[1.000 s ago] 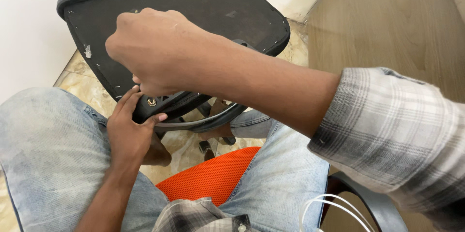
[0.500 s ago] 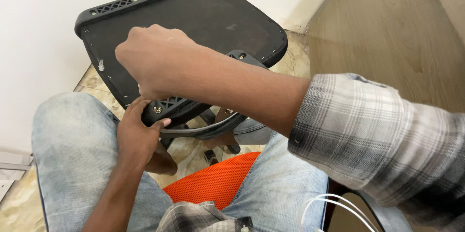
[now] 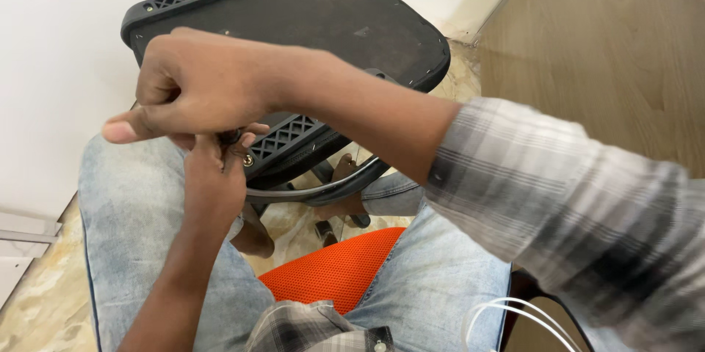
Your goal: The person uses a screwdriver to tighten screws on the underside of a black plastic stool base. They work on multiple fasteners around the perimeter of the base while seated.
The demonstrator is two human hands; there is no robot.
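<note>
An upturned black chair seat (image 3: 330, 21) leans over my knees, its ribbed black bracket (image 3: 290, 135) facing me. A small brass-coloured screw (image 3: 248, 160) sits in the bracket's near end. My right hand (image 3: 191, 87) is a closed fist just above that screw, thumb pointing left, and a small dark tool tip (image 3: 231, 134) shows beneath it. My left hand (image 3: 213, 183) reaches up from below, its fingers clamped on the bracket's end beside the screw and touching my right hand. What the fist grips is mostly hidden.
I sit on an orange mesh seat (image 3: 338, 271) in blue jeans. A white wall (image 3: 59, 65) stands close on the left and a wooden panel (image 3: 602, 51) on the right. A curved black armrest bar (image 3: 323, 190) hangs under the bracket. White cables (image 3: 514, 315) loop at lower right.
My right fist has rotated and shifted left over the screw, with the thumb now sticking out. My left hand stays on the bracket's end. The view has tilted, so the seat sits higher.
</note>
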